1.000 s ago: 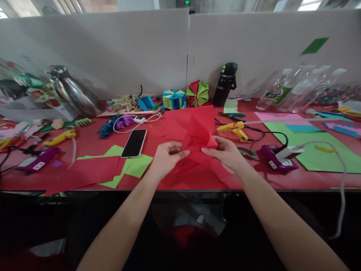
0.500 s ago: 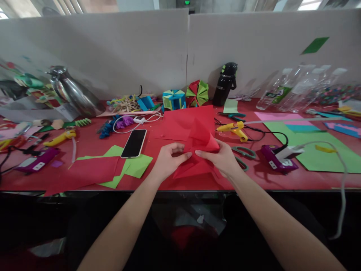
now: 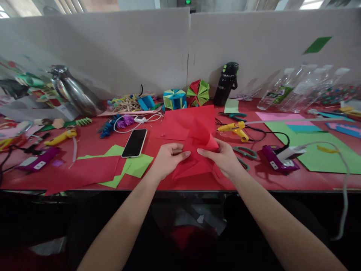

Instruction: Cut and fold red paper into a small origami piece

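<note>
Carefully, the person's left hand and right hand each pinch one side of a folded sheet of red paper, thumbs apart, over the front of the red tabletop, though red on red makes the folds hard to read from where I stand. Left of them lies a smartphone; on the right, green-handled scissors lie near a yellow glue gun.

A: State of the red, creased paper sheet?
B: Partly folded. Peak standing up at the back, curved flap on the right, pointed corner lower left.
A: Location?
B: Near the red counter's front edge.
</note>
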`<state>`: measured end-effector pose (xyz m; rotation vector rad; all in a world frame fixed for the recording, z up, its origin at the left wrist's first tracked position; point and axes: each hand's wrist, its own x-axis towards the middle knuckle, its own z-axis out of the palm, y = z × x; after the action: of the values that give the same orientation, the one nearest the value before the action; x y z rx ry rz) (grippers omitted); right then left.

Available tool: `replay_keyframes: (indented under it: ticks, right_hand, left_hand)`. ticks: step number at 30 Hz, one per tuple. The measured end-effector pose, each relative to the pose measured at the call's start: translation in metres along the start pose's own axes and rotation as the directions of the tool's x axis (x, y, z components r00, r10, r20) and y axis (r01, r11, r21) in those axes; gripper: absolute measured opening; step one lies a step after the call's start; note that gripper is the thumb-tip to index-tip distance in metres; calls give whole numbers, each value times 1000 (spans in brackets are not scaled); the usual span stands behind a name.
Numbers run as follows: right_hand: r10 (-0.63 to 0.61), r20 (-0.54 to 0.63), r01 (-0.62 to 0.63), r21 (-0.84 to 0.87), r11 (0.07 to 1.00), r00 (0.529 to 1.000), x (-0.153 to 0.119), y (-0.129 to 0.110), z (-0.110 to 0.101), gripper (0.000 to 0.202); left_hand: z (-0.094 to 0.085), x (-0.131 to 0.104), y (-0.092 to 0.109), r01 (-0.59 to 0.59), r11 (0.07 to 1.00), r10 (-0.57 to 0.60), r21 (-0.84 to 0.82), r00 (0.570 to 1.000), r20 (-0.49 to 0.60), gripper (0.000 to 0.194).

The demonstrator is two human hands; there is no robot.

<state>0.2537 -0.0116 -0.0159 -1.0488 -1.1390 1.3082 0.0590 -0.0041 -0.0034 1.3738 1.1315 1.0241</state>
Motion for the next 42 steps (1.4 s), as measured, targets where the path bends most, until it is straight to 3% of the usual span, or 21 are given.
replay_keyframes:
  ticks: [3, 6, 11, 19, 26, 31, 37, 42]
  right_hand:
    - [-1, 35, -1, 54, 999, 999, 2, 1, -3, 37]
    - [-10, -3, 11, 54, 998, 1000, 6, 0, -10, 35]
    - [7, -40, -8, -21, 1000, 999, 10, -4, -23, 37]
    - [33, -75, -35, -23, 999, 997, 13, -8, -26, 41]
    - [38, 5, -38, -22, 999, 999, 10, -13, -30, 47]
    - [59, 57, -56, -48, 997, 997, 5, -27, -33, 51]
    - [120, 249, -89, -131, 987, 961, 8, -53, -33, 49]
    - [70, 291, -1, -230, 973, 954, 8, -54, -43, 47]
  left_hand:
    - [-4, -1, 2, -19, 1000, 18, 19, 999, 51, 22]
    - [-8, -2, 4, -35, 998, 30, 60, 997, 78, 23]
    - [-9, -2, 5, -25, 993, 19, 117, 999, 51, 24]
    - [-7, -1, 9, 25, 999, -25, 44, 1000, 9, 19]
    - [-9, -3, 6, -4, 1000, 4, 6, 1000, -5, 23]
    - [-12, -9, 17, -25, 1000, 25, -15, 999, 28, 31]
    - [-33, -6, 34, -74, 993, 75, 93, 997, -7, 32]
    - [-46, 8, 34, 36, 999, -34, 41, 998, -62, 38]
